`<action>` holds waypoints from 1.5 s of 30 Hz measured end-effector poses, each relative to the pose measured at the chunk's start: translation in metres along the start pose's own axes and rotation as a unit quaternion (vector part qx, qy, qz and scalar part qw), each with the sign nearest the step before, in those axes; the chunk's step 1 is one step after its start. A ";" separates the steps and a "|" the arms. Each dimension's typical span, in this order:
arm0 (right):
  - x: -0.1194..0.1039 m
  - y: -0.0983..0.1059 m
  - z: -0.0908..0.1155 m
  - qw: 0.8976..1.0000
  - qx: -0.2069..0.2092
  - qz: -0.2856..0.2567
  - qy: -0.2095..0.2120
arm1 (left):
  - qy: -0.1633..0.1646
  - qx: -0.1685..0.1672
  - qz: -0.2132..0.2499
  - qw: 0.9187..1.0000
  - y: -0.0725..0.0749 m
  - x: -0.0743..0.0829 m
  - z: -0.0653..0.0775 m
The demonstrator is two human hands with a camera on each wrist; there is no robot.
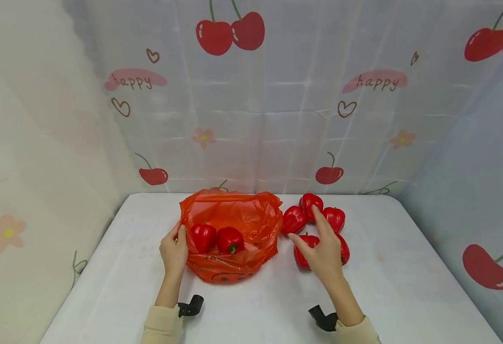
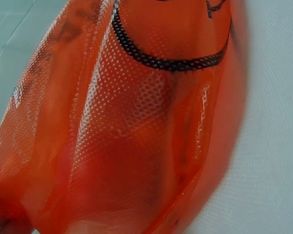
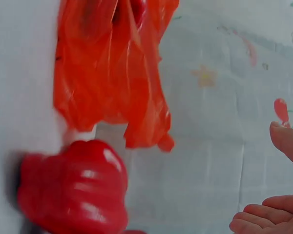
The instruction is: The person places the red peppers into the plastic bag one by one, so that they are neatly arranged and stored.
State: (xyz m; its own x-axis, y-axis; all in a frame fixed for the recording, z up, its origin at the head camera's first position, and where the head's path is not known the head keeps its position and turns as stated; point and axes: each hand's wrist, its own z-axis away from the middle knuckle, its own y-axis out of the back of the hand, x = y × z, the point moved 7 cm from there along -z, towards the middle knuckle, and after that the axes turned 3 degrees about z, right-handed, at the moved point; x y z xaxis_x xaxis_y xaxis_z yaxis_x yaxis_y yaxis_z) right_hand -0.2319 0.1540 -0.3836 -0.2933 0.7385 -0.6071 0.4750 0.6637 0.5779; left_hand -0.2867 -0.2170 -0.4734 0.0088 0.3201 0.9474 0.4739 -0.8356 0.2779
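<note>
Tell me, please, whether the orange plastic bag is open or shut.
The bag is open: it gapes in the head view, showing two glossy red bell peppers inside; the left hand holds its edge.

- Most of one pepper (image 1: 345, 251) is hidden behind the right hand (image 1: 328, 253) in the head view; part of the nearer pepper (image 1: 302, 255) is covered too.
- Some fingers of the left hand (image 1: 175, 251) are hidden behind the edge of the bag (image 1: 260, 215).
- Both sleeves (image 1: 163, 326) are cut off by the bottom edge.
- In the left wrist view, the bag's contents are blurred by the plastic, and the black print (image 2: 171, 65) is cut off at the top.
- In the right wrist view, the right hand is cut off by the right edge, the bag by the top.
</note>
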 end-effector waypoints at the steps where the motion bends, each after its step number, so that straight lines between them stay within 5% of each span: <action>1: 0.009 0.007 0.000 1.000 0.007 0.005 -0.013 | -0.001 0.002 0.000 1.000 0.000 0.000 0.000; 10: 0.088 0.035 0.013 0.989 -0.012 0.065 -0.133 | -0.008 0.002 0.003 1.000 0.001 0.005 -0.001; 25: 0.147 0.012 0.038 0.951 -0.133 0.062 -0.271 | 0.008 -0.004 0.008 1.000 0.001 0.001 0.000; 30: 0.156 0.005 0.042 0.945 -0.156 0.059 -0.282 | 0.016 -0.011 0.007 1.000 0.000 0.000 0.000; 45: 0.158 -0.003 0.046 0.952 -0.127 0.059 -0.273 | 0.012 -0.001 -0.002 1.000 -0.001 0.000 0.001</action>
State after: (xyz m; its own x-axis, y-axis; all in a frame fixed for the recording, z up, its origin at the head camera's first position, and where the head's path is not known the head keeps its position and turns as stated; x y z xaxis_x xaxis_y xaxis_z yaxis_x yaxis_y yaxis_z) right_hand -0.2416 0.2630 -0.5060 0.2562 0.6837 -0.6834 0.2424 0.6389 0.7301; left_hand -0.2864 -0.2159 -0.4742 -0.0143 0.3124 0.9499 0.4726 -0.8351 0.2817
